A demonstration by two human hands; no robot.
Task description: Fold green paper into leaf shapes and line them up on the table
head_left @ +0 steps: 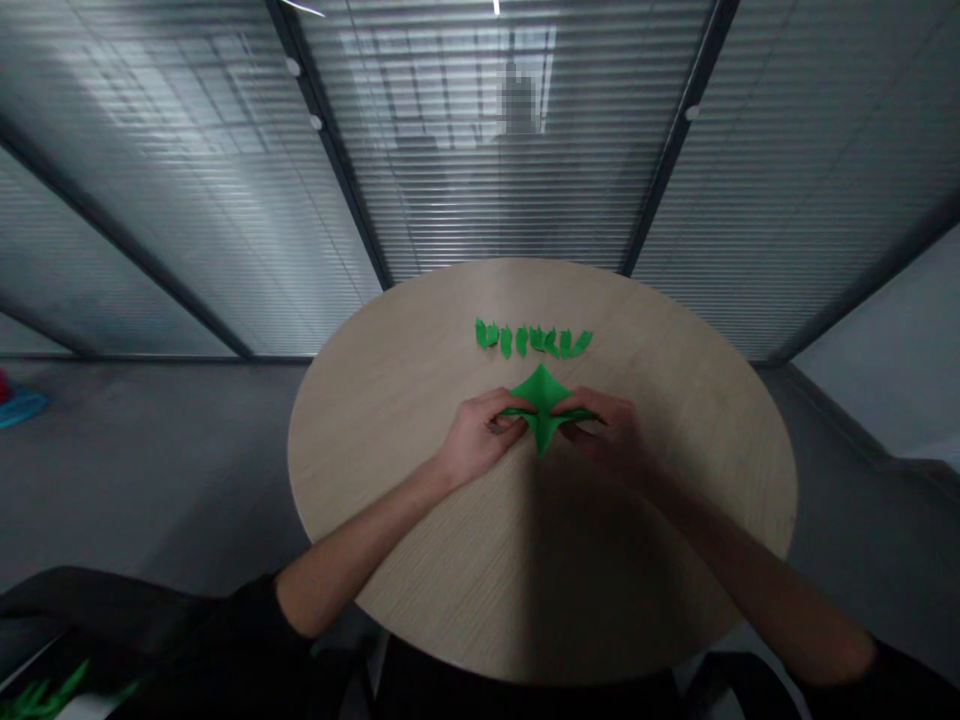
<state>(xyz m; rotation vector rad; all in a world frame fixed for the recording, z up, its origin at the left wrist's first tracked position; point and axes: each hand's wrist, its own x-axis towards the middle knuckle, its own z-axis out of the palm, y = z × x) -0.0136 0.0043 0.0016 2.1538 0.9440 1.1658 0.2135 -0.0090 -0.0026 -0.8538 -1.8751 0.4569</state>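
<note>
The fingers of the left hand [478,436] are pinched nearly closed on the left side of the green paper [543,392], the forefinger lying over it and the thumb coming in from below. The right hand [613,432] mirrors this: forefinger above, thumb beneath, closed on the paper's right side. The paper thus sits between the two sets of fingertips, its middle bare, with one point rising beyond the fingers, away from the person, and another reaching down between the thumbs toward the person. Its sides stretch into the two grips, where the fingers partly hide the edges. A crease shows down the middle. How firmly either hand presses cannot be told.

Just beyond the paper, apart from it and from both hands, small green pieces [521,341] lie in a short row. Everything here is over the round wooden table [375,450], the row toward its far edge. The bare forearms come in from the lower left and lower right, out of black sleeves [251,620]. A dark shadow falls on the near part of the table. Past the far edge stand blinds [465,225] between dark frames; grey floor [187,450] shows on both sides. At the lower left corner are more green bits [64,692], too dim to make out.
</note>
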